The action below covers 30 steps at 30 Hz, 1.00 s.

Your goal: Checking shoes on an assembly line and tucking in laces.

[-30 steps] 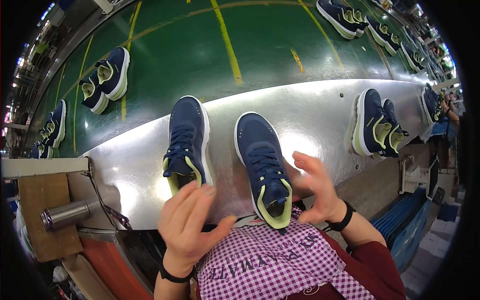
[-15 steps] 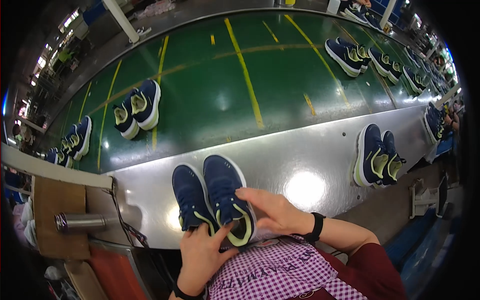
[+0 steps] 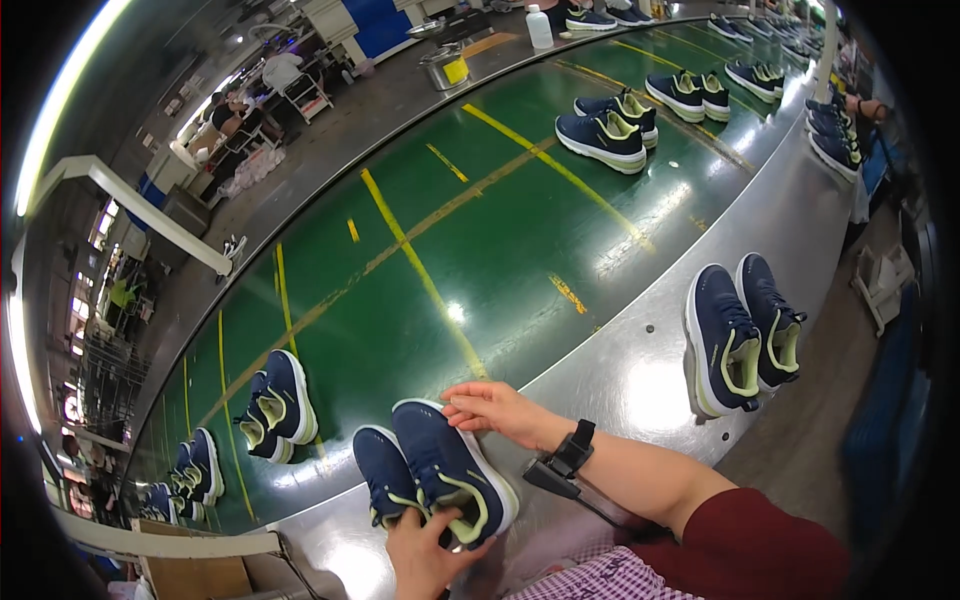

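A pair of navy sneakers with white soles and lime-green linings sits in front of me at the belt's near edge: the left shoe (image 3: 383, 465) and the right shoe (image 3: 450, 465), side by side with toes pointing away. My left hand (image 3: 430, 555) grips both at the heels, fingers hooked into the collars. Beside the right shoe's toe is my right hand (image 3: 505, 412), its fingers stretched out, the tips at the toe's outer edge. A black band with a small dark box (image 3: 562, 462) is on my right wrist.
On the metal ledge (image 3: 610, 385) to my right stands another navy pair (image 3: 730, 330). The green conveyor belt (image 3: 340, 350) with yellow lines carries more pairs, left (image 3: 280, 405) and far right (image 3: 605, 135). A white bottle (image 3: 540, 28) and metal pot (image 3: 445, 70) lie beyond.
The view has tilted and swung. The pair in my left hand has moved from the ledge toward the belt. My right hand has slid from the right shoe's side to its toe.
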Available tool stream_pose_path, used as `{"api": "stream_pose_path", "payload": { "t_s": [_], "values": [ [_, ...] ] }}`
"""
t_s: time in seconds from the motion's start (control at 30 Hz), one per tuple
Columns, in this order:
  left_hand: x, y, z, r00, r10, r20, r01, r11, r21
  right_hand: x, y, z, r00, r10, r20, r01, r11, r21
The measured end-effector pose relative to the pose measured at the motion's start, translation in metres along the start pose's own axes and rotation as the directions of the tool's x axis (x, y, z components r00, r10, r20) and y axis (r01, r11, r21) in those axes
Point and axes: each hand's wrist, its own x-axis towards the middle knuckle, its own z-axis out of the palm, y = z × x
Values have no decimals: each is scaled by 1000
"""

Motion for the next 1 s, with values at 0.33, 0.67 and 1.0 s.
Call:
{"api": "stream_pose_path", "payload": {
  "t_s": [0.33, 0.67, 1.0],
  "values": [
    [148, -72, -19, 991, 130, -3, -130, 991, -10, 8, -6, -5, 997, -34, -71, 47, 981, 190],
    [220, 10, -35, 806, 88, -585, -343, 876, -340, 13, -8, 2, 995, 26, -98, -17, 996, 84],
    [133, 51, -49, 187, 242, -952, -928, 361, -91, 10, 2, 7, 995, 32, -96, -40, 995, -88]
  ]
}}
